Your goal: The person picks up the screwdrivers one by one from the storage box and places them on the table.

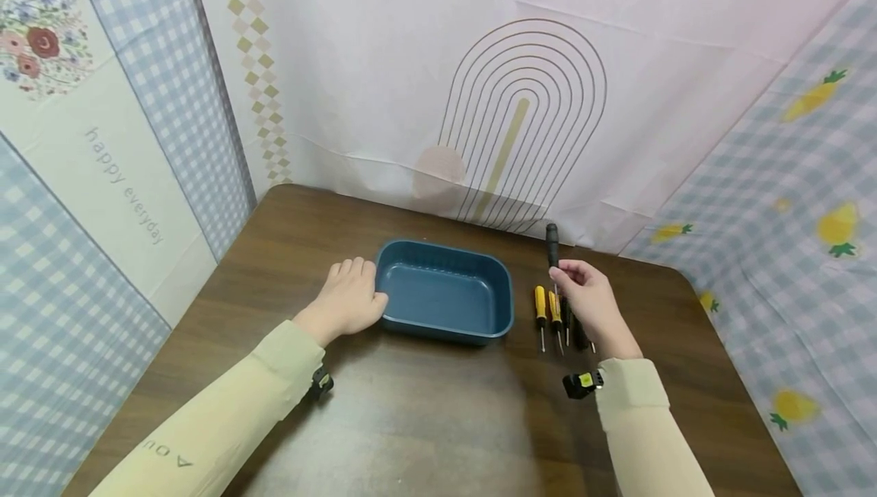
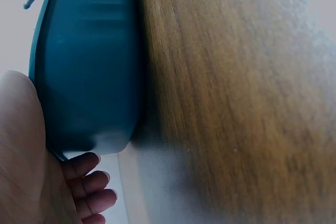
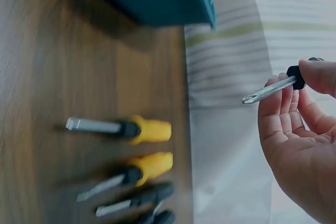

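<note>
My right hand [image 1: 591, 295] pinches a black-handled screwdriver [image 1: 552, 242] near the lower end of its handle. The handle points up, and the cross-shaped tip [image 3: 252, 99] shows in the right wrist view. Below this hand lie two yellow-handled screwdrivers [image 1: 540, 305] and several dark-handled ones [image 1: 566, 316], partly hidden by the hand. My left hand [image 1: 352, 295] grips the left end of a dark blue rectangular bin [image 1: 445, 334], thumb at the rim and fingers against the end wall in the left wrist view [image 2: 89, 187].
The bin stands on a brown wooden table [image 1: 425, 413], left of the screwdrivers. A patterned white cloth [image 1: 384, 63] hangs behind the table's far edge. Checked cloths hang at the left and right sides.
</note>
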### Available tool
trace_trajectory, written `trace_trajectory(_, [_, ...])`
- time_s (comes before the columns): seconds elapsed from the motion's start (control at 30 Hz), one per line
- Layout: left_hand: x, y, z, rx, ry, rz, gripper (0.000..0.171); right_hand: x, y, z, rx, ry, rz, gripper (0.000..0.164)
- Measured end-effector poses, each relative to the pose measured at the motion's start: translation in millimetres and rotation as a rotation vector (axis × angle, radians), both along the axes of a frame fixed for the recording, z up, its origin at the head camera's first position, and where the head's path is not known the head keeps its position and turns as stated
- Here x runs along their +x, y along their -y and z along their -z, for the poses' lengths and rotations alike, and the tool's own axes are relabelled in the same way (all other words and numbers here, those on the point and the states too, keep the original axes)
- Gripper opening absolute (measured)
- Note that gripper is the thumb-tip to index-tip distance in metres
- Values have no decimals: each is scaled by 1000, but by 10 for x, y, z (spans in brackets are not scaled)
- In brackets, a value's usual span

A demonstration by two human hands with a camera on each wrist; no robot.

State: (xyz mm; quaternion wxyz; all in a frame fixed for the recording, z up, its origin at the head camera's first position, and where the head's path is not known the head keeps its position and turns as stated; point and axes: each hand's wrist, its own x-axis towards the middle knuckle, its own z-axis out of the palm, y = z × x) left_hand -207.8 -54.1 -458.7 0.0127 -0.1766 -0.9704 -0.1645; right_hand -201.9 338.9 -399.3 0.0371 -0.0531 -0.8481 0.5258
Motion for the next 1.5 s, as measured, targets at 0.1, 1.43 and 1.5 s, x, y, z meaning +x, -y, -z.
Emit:
trace_trajectory(0.1, [-1, -8, 4, 3, -4, 1, 33, 42, -120, 28, 11, -4, 36, 41])
trace_trajectory(1.43, [19, 28, -17, 1, 9, 2, 37, 457, -1236, 642, 449, 253, 266, 32])
trace_trajectory(1.5, [14, 34, -10, 1, 6, 1, 37, 462, -1217, 627, 456, 265, 260, 32])
